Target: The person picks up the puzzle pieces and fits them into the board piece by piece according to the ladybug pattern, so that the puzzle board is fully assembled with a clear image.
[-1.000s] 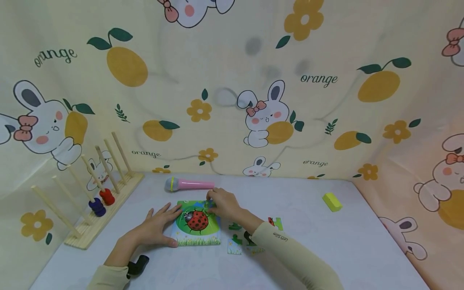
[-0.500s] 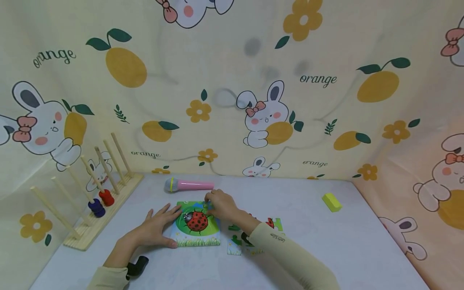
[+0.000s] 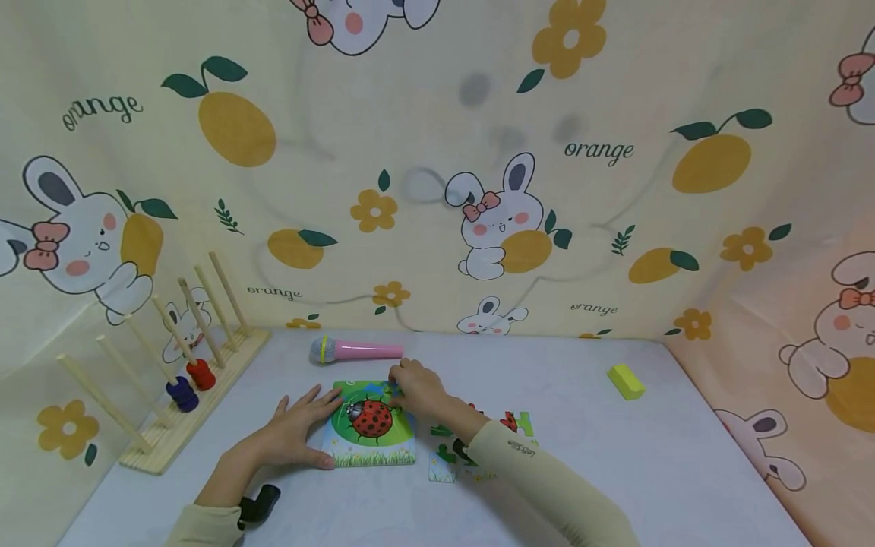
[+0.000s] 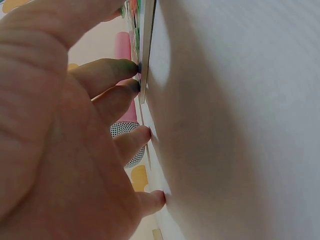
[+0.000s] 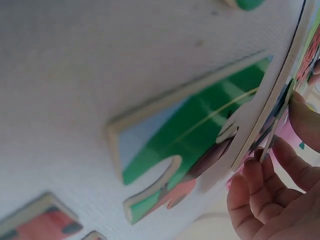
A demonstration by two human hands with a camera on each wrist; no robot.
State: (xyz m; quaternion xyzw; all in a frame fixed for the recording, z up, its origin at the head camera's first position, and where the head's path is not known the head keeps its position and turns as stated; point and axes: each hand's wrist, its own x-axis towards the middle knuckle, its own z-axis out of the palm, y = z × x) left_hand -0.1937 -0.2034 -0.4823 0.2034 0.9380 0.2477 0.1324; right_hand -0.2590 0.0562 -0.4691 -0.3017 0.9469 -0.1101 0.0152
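Observation:
A square ladybug puzzle board lies on the white table. My left hand is spread along its left side, with fingertips at the upper left edge and the thumb near the lower left corner. At the board's upper right corner, my right hand pinches a thin puzzle piece, tilted on edge in the right wrist view; its picture is mostly hidden by the fingers. Several loose pieces lie right of the board, partly under the right forearm. One green and blue piece shows large in the right wrist view.
Behind the board lies a pink toy microphone. A wooden peg rack with blue rings and red rings stands at the left. The yellow block is far right. A printed cloth hangs behind the table.
The right hand shifts only slightly at the board's upper right corner, still holding the puzzle piece. The left hand stays where it was.

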